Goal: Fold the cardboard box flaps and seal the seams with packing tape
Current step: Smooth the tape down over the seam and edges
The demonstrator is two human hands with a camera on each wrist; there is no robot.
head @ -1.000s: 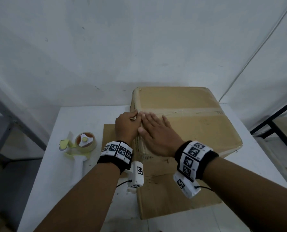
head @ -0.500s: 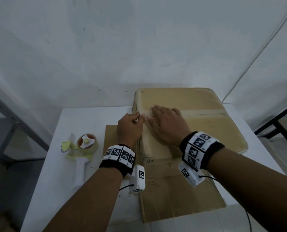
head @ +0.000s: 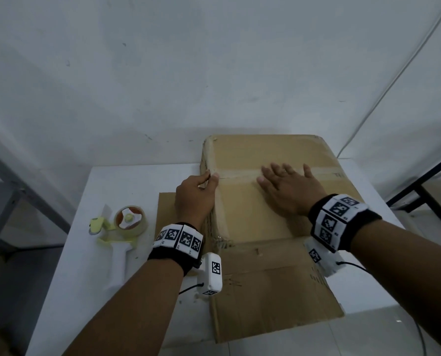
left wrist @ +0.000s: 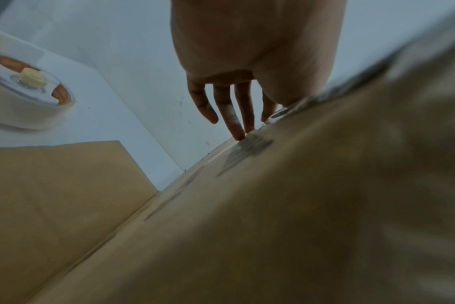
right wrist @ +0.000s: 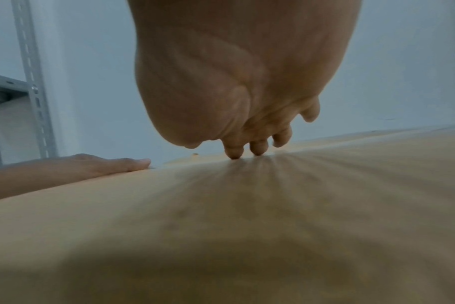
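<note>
A closed cardboard box (head: 278,209) stands on the white table (head: 116,186), with a strip of clear tape (head: 240,173) running along its top centre seam. My left hand (head: 196,194) is at the box's left edge, where the seam ends. Its thumb lies on top, and its straight fingers (left wrist: 231,115) reach down the box's side (left wrist: 273,205). My right hand (head: 286,186) lies flat on the taped seam near the middle, fingers spread. In the right wrist view its fingertips (right wrist: 259,147) press the box top (right wrist: 247,216).
A white and yellow tape dispenser (head: 127,227) with its roll (left wrist: 26,98) lies on the table left of the box. A flat cardboard sheet (head: 273,291) sticks out under the box toward me. A grey metal shelf frame (right wrist: 31,82) stands to the left, and a dark frame (head: 425,181) to the right.
My right hand has slid to the right along the taped seam, away from the left hand. The left hand has stayed at the box's left edge.
</note>
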